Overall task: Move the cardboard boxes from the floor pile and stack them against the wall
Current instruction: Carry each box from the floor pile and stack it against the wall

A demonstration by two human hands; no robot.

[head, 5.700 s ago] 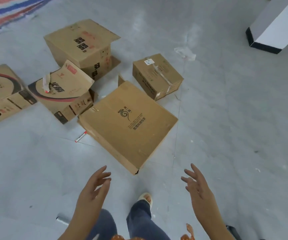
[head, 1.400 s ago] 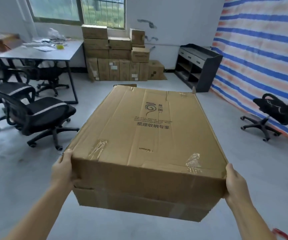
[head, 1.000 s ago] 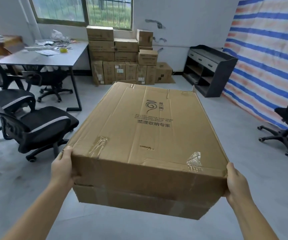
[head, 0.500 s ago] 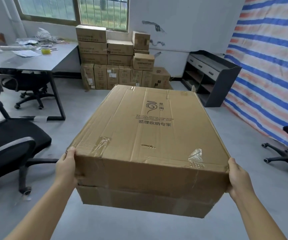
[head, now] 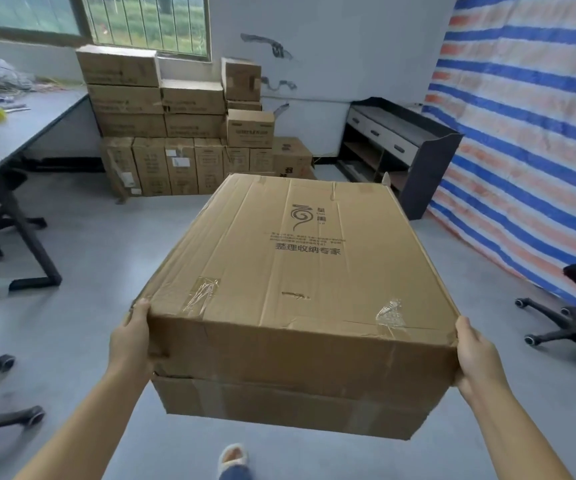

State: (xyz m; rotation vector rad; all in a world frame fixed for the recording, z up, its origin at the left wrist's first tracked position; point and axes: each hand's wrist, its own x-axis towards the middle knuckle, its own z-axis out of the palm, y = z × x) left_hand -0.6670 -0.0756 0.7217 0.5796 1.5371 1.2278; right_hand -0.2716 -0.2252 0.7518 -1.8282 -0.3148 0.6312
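Big cardboard box (head: pixel 297 282) up at waist height, left hand (head: pixel 130 342) and right hand (head: pixel 477 356) each wrapped in a grip on a near corner, spread wide to keep that broad load level. Dead ahead, the stack against the wall (head: pixel 175 133) is well apart, likely where it lands.

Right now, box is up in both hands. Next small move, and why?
Probably keep walking it straight ahead toward the stacked boxes at the wall. The large box is held off the floor, left hand and right hand at its near corners, and open floor lies between.
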